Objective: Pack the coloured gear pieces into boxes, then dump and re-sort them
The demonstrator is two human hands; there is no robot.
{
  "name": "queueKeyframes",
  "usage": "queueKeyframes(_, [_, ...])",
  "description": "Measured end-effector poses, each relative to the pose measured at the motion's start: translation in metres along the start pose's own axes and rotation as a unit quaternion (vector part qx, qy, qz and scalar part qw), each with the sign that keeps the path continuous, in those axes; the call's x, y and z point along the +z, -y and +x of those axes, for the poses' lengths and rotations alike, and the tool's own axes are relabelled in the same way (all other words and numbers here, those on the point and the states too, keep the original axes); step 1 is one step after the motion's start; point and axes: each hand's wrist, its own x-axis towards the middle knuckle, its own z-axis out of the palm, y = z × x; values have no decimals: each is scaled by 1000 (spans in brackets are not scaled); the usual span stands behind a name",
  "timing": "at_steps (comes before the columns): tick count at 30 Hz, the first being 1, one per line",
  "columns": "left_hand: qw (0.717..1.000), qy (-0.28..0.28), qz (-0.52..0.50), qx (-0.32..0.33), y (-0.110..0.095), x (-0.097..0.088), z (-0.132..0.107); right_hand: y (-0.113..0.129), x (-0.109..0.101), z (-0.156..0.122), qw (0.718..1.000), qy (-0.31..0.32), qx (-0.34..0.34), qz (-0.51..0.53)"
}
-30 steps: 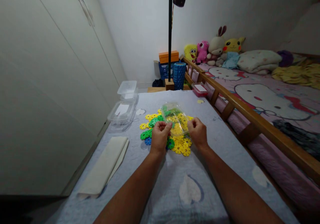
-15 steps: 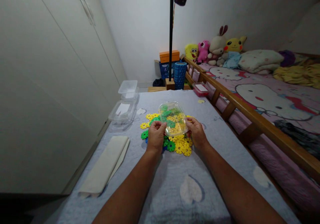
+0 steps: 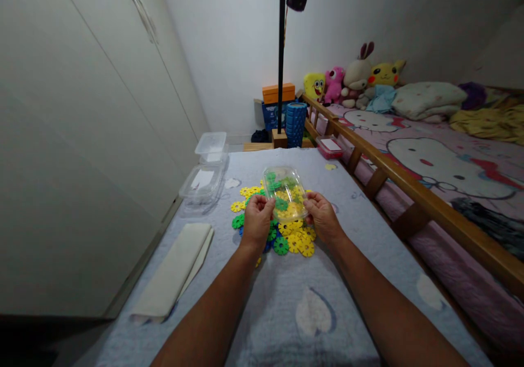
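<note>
Between my two hands I hold a clear plastic lid (image 3: 285,184), tilted above a pile of snowflake-shaped plastic discs. My left hand (image 3: 258,217) pinches its left near corner, and my right hand (image 3: 321,213) grips the right near corner. Beneath and around the lid lie yellow discs (image 3: 301,241), green discs (image 3: 281,245) and a few blue ones, partly hidden by my hands and seen through the plastic.
Clear plastic containers (image 3: 201,184) with white paper labels stand at the table's left edge. A folded beige cloth (image 3: 176,274) lies near left. At the far right corner is a red-filled container (image 3: 329,146). A wooden bed rail (image 3: 376,173) runs along the right side.
The lid stays in both hands and has tilted slightly. The whole view has shifted a little; the discs and containers otherwise look the same.
</note>
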Motion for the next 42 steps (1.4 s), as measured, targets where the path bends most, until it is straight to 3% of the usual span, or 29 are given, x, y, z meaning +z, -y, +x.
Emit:
queueKeyframes(4, [999,7,6,-46,-2,2,0,-2,1,1,1000,-26,-12,-7])
queueKeyframes(11, [990,69,-15,-121,-14,3,-11,-3,-1,2,995,-70,-61,-24])
queueKeyframes(14, [989,78,-15,-123,-12,3,-14,-1,-1,1,994,-79,-74,-29])
queueKeyframes(24, [992,32,-54,-114,-3,2,-11,4,3,-1,997,-48,-49,-22])
queueKeyframes(42, [990,13,-72,-123,8,-1,-12,2,3,-2,995,-20,-81,-46])
